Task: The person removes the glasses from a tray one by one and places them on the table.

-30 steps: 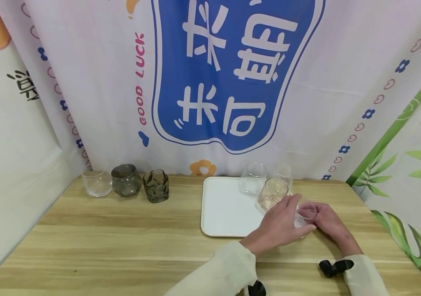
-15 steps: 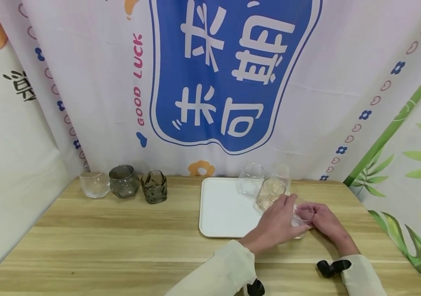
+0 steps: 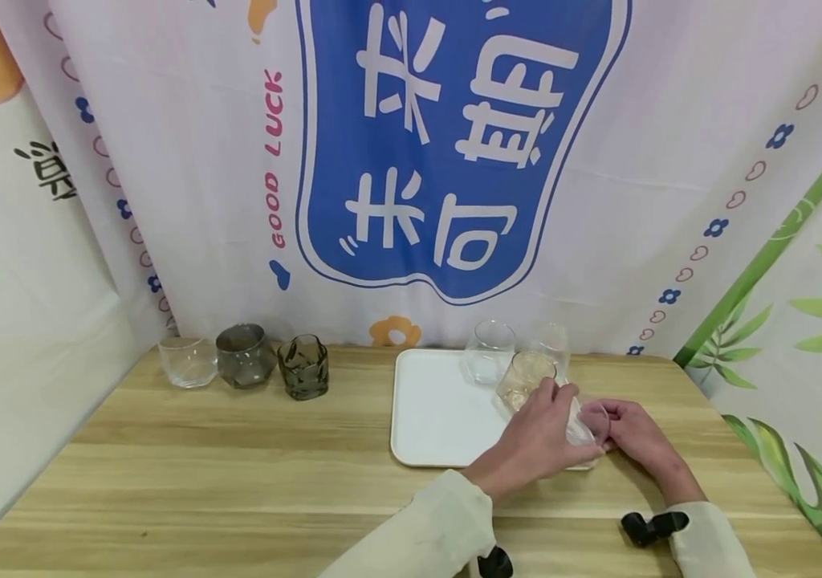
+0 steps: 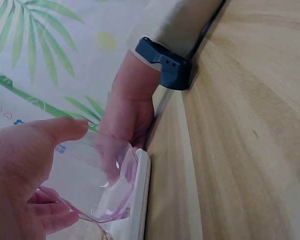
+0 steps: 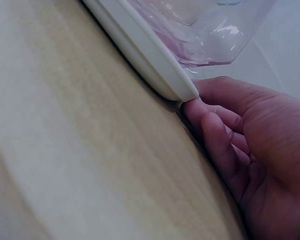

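Head view: Both hands of a person in pale sleeves meet at the right side of a white rectangular tray with rounded corners [image 3: 433, 417] on a wood-grain table [image 3: 238, 482]. The left hand [image 3: 530, 433] is spread beside a pale pink, see-through glass [image 3: 596, 421], which stands at the tray's right end, while the right hand [image 3: 638, 433] lies just beyond it. Behind the left hand stands an amber-tinted faceted glass [image 3: 525, 377], with a clear rounded glass [image 3: 490, 349] and a second clear glass [image 3: 551, 345] farther back. Well apart at left, a clear low glass [image 3: 189, 363], a smoky grey faceted glass [image 3: 245, 357] and a dark grey-green wavy glass [image 3: 303, 368] form a row before a white printed cloth [image 3: 664, 104].

Left wrist view: The left hand's thumb is straight near the pink glass's rim, its fingers on the glass's other side; whether they press on it cannot be told.

Right wrist view: The right hand pinches the tray's edge, thumb above and forefinger below, with the pink glass just inside the rim.
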A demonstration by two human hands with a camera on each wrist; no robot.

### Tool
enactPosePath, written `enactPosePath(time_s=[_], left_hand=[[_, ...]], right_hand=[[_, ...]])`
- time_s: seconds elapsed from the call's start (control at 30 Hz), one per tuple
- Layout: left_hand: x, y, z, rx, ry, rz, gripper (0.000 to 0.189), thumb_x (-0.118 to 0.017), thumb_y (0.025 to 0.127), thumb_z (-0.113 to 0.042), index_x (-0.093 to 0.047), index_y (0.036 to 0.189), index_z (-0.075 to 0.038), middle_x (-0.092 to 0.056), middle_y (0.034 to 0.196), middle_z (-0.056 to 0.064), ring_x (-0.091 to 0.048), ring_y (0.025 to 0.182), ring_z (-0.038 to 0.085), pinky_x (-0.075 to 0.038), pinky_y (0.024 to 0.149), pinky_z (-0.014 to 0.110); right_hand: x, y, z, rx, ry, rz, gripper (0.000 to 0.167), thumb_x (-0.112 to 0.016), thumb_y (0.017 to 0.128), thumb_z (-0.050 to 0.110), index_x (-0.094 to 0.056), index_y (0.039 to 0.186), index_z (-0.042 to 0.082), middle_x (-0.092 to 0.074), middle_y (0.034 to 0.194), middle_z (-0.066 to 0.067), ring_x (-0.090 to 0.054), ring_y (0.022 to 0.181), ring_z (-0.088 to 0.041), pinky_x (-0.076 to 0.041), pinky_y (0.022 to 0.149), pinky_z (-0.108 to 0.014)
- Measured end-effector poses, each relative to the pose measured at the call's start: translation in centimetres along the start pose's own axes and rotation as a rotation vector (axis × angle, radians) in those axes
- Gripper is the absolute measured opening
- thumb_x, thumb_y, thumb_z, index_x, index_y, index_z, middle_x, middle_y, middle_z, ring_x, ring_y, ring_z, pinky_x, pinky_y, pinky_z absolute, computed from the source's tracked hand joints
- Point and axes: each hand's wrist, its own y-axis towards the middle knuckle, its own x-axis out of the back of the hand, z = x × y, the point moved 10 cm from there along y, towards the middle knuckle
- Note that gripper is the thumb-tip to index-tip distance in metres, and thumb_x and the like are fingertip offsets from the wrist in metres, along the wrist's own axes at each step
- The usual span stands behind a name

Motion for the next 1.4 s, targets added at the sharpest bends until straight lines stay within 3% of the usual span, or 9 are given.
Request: enactPosePath(time_s=[0.23,0.5,0.67,0.8,1.2,1.4], left_hand=[[0.5,-0.3,0.1,0.010,-0.008,0.014,0.081,-0.082,0.082,-0.057,-0.054,0.144,-0.015,-0.047,0.116,-0.003,-0.051,0.081,0.003,-0.046,0.068,0.013],[1.7,-0.6,1.1,0.022,-0.034,0.032,0.076,-0.085,0.080,-0.054,-0.056,0.139,-0.017,-0.051,0.123,-0.005,-0.057,0.082,0.008,-0.049,0.070,0.017],[2.7,-1.1,1.9,0.022,-0.042,0.058,0.079,-0.085,0.080,-0.053,-0.056,0.142,-0.014,-0.058,0.130,-0.005,-0.062,0.101,0.010,-0.051,0.087,0.023],[3.6,-1.6,2.4,0.006,-0.051,0.077,0.083,-0.085,0.080,-0.054,-0.054,0.146,-0.013,-0.060,0.140,-0.003,-0.058,0.122,0.011,-0.047,0.100,0.026],[7.6,-3.2,5.5,0.027,-0.139,0.039,0.078,-0.088,0.077,-0.048,-0.061,0.138,-0.010,-0.064,0.134,0.001,-0.060,0.119,0.015,-0.050,0.099,0.034],[9.2,-3.8,7.5,0.047,-0.114,0.041,0.080,-0.088,0.078,-0.048,-0.060,0.141,-0.008,-0.062,0.138,0.004,-0.058,0.126,0.020,-0.047,0.105,0.041]], right_hand=[[-0.2,0.1,0.1,0.016,0.034,0.014,0.049,-0.066,0.103,0.030,-0.062,0.130,-0.011,-0.066,0.085,-0.007,-0.061,0.068,-0.013,-0.054,0.060,-0.027],[-0.5,0.1,0.1,0.008,0.089,0.047,0.041,-0.066,0.103,0.023,-0.063,0.124,-0.012,-0.065,0.081,-0.005,-0.061,0.068,-0.012,-0.055,0.059,-0.025],[-0.6,0.2,0.0,-0.002,0.122,0.050,0.037,-0.068,0.101,0.019,-0.064,0.121,-0.012,-0.066,0.081,-0.005,-0.062,0.068,-0.012,-0.056,0.058,-0.026],[-0.4,0.2,0.0,-0.008,0.093,0.030,0.039,-0.070,0.100,0.022,-0.066,0.120,-0.010,-0.067,0.080,-0.006,-0.063,0.068,-0.013,-0.056,0.058,-0.026],[-0.5,0.3,0.0,-0.012,0.079,0.021,0.042,-0.072,0.099,0.026,-0.066,0.121,-0.009,-0.067,0.081,-0.007,-0.063,0.069,-0.014,-0.056,0.058,-0.028],[-0.5,0.2,-0.2,-0.018,0.090,0.025,0.042,-0.072,0.099,0.026,-0.066,0.122,-0.009,-0.067,0.081,-0.007,-0.063,0.069,-0.015,-0.057,0.058,-0.028]])
